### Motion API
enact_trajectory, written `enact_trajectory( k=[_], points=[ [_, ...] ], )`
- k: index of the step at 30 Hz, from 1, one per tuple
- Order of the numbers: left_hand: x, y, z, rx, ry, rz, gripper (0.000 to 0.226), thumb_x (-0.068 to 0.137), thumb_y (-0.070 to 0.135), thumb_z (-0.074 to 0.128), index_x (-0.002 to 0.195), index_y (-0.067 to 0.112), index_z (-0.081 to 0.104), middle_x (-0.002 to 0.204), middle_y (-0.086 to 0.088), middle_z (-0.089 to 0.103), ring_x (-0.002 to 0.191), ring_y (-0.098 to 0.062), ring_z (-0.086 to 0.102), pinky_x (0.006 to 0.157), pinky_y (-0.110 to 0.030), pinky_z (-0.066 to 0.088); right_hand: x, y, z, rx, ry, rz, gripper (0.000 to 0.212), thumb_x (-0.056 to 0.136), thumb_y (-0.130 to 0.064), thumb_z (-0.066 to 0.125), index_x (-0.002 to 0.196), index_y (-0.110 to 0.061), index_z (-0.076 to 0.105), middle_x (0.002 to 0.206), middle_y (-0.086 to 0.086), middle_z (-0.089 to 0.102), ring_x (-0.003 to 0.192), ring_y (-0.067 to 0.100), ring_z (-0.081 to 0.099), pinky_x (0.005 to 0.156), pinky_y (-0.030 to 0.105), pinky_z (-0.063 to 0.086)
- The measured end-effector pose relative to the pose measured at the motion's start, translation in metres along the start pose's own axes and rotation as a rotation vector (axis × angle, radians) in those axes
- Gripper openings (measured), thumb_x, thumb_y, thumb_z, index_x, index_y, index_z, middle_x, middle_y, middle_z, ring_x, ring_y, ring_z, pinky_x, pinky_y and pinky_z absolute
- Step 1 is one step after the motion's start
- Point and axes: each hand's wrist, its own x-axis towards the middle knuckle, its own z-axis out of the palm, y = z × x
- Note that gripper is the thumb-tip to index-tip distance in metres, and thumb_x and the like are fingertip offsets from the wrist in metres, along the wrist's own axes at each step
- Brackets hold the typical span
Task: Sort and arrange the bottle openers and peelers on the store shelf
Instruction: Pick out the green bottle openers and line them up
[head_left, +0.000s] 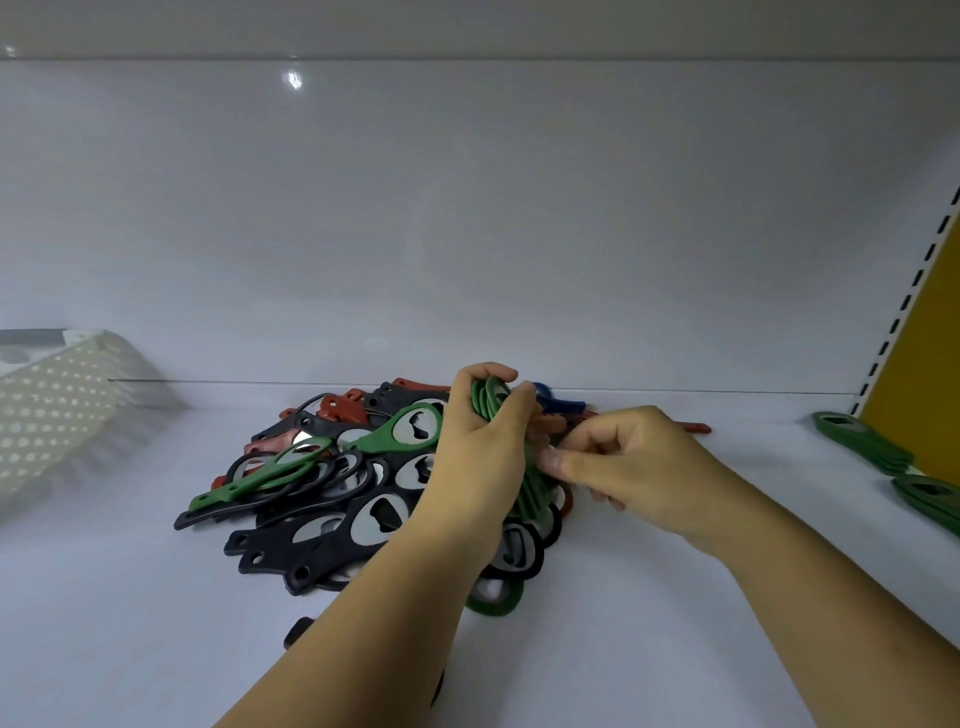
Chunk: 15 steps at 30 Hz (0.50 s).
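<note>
**Several green openers gathered over a mixed heap**

Most of the frame is filled by the white store shelf (597, 649) and its back wall. A perforated plastic basket (57, 410) is seen tipped at the left edge, well apart from the work. At the centre lies the mixed pile (332, 499) of flat bottle openers. These are mostly black, with red, green and one blue among them, and they overlap at every angle. No peeler can be made out. At the far right edge, below the yellow panel (919, 338), a row of green openers (883, 457) is already laid out, each overlapping the next.

The left hand (478, 452) is closed around a bundle of green openers (491, 402), which is held on edge just above the right side of the pile, heads toward the back wall. The right hand (634, 462) is curled, with thumb and fingers pinched onto the handles low on the bundle, apparently to square it up. A loose green opener (400, 434) lies on top of the pile, just left of the left hand.

The openers are judged to be light, thin and stiff, each with a steel insert in a plastic body. Their smooth faces are likely to slip against one another. A stack is therefore best clamped across its edges near the heads, with the handles aligned. A single flat opener is best lifted by a raised handle end or hooked through the head opening.
</note>
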Motion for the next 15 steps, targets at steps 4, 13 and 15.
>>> enact_trajectory(
  k=[4,13,15],
  points=[
    [-0.008,-0.004,0.005,0.101,-0.133,0.094,0.004,0.095,0.018,0.052,0.098,0.02,0.05,0.07,0.004,0.063,0.069,-0.009,0.064,0.07,-0.026,0.054,-0.004,-0.002,-0.001,-0.031,-0.27,0.045,0.025,0.078,-0.019,0.074,0.063,-0.003,0.062,0.049,-0.021,0.051,0.05,-0.004,0.045,0.051,0.007,0.032],
    [-0.018,-0.016,0.015,0.307,-0.284,0.232,0.017,0.093,0.024,0.055,0.105,0.028,0.042,0.072,0.007,0.053,0.068,-0.004,0.054,0.067,-0.024,0.049,-0.002,0.009,-0.006,-0.013,-0.308,-0.062,0.034,0.069,-0.017,0.072,0.1,-0.006,0.064,0.086,0.001,0.07,0.086,0.016,0.066,0.077,0.031,0.053],
    [-0.017,-0.014,0.013,0.345,-0.366,0.16,0.026,0.09,0.024,0.061,0.106,0.034,0.044,0.076,-0.006,0.053,0.068,-0.012,0.053,0.065,-0.038,0.054,-0.002,0.012,-0.013,0.004,-0.308,-0.055,0.028,0.072,-0.011,0.073,0.097,-0.021,0.066,0.084,-0.004,0.071,0.084,0.01,0.067,0.073,0.026,0.053]
  ],
)
